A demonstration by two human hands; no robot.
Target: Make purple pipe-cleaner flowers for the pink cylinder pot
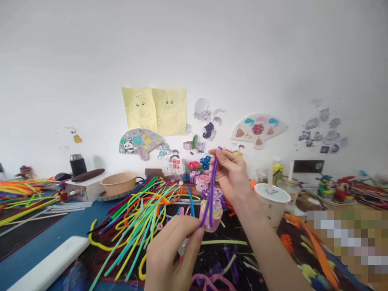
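Note:
A purple pipe cleaner (214, 178), bent double at the top, is stretched upright between my hands. My right hand (233, 173) pinches its upper bend between thumb and fingers. Lower down and to the left, my left hand (171, 246) pinches one lower end, while the other strand hangs loose. Just behind the strands stands a small pink pot (216, 223) with purple and yellow pipe-cleaner flowers, partly covered by them. Scraps of purple pipe cleaner (232, 266) and a pink pipe-cleaner piece (214, 281) lie on the dark mat below my hands.
A heap of green, yellow and orange pipe cleaners (139, 226) spreads left of my hands. A white bar (50, 264) lies front left. Behind are a tan bowl (118, 184) and a thermos (78, 165). A lidded paper cup (271, 202) with a straw stands by my right forearm.

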